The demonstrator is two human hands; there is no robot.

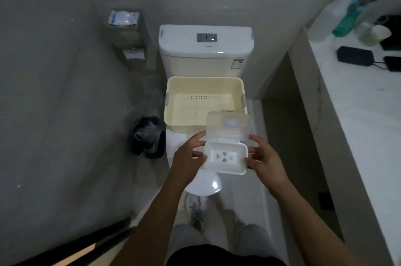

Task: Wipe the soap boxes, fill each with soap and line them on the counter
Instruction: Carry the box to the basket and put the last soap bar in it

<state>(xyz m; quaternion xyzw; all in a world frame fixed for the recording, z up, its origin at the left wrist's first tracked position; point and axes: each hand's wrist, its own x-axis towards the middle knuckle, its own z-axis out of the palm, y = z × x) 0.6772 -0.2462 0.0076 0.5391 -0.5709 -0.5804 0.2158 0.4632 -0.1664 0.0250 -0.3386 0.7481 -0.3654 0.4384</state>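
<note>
A white soap box (225, 158) is held above the closed toilet lid, its clear hinged lid (227, 125) standing open and tilted away from me. The white tray inside is empty and shows small heart-shaped drain holes. My left hand (188, 155) grips the box's left side. My right hand (263, 157) grips its right side. Behind the box a cream perforated basket (173, 103) rests on the toilet lid and looks empty apart from a yellow label at its right front.
The white toilet tank (206, 48) stands behind the basket. A black bin with a bag (147, 137) sits on the floor at left. The white counter (364, 103) runs along the right, carrying bottles (345, 20), cups and black devices (355, 56). A wall holder (128, 33) hangs at left.
</note>
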